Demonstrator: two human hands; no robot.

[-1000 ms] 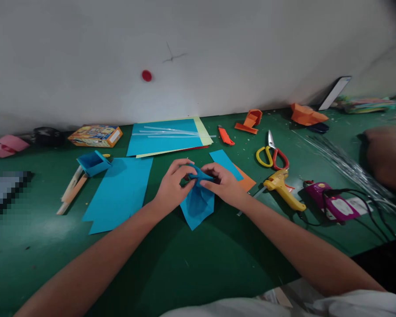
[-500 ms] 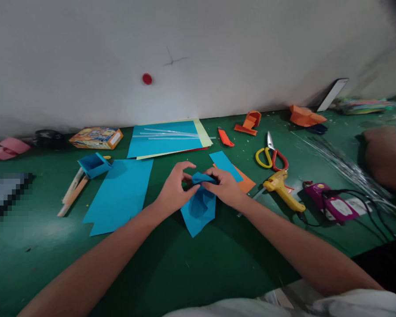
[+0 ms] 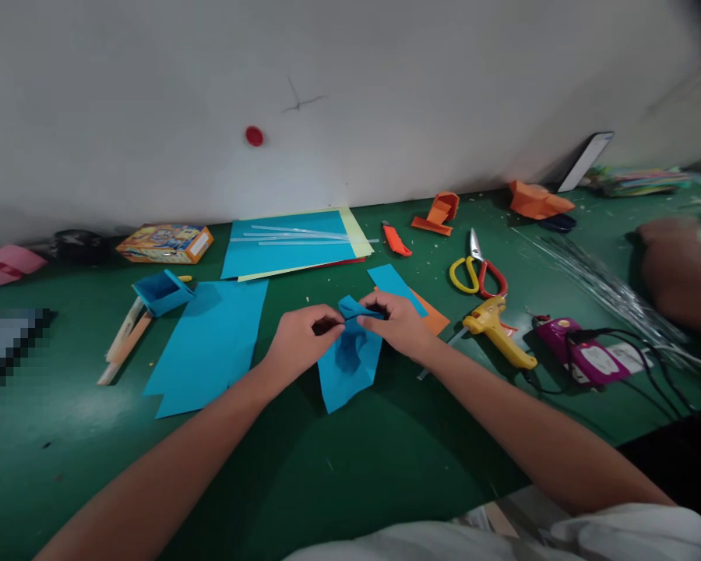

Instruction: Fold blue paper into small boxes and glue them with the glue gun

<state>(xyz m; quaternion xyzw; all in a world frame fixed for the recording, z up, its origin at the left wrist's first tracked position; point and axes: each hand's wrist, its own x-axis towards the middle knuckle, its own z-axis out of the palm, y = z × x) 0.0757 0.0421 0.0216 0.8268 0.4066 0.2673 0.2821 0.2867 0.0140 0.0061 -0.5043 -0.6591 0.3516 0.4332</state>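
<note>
A folded piece of blue paper (image 3: 350, 366) is held up between both hands over the green table, its lower part hanging down to a point. My left hand (image 3: 304, 339) pinches its upper left edge between thumb and fingers. On the upper right, my right hand (image 3: 398, 321) grips the paper, thumb on the near side. A blue paper strip (image 3: 394, 284) and an orange paper piece (image 3: 435, 318) lie just behind my right hand. To the left of my left hand are larger blue sheets (image 3: 210, 335) lying flat.
Right of my hands lie a yellow glue gun (image 3: 499, 335), scissors (image 3: 479, 269) and a purple power box (image 3: 584, 354) with cables. Glue sticks (image 3: 292, 234) rest on stacked paper (image 3: 227, 261). A red cutter (image 3: 396, 240) lies behind. At far right is another person's blurred hand (image 3: 671, 265).
My left fingers have closed in from spread to a pinch on the paper's edge. The paper's lower tip has swung slightly left. My right hand keeps its hold.
</note>
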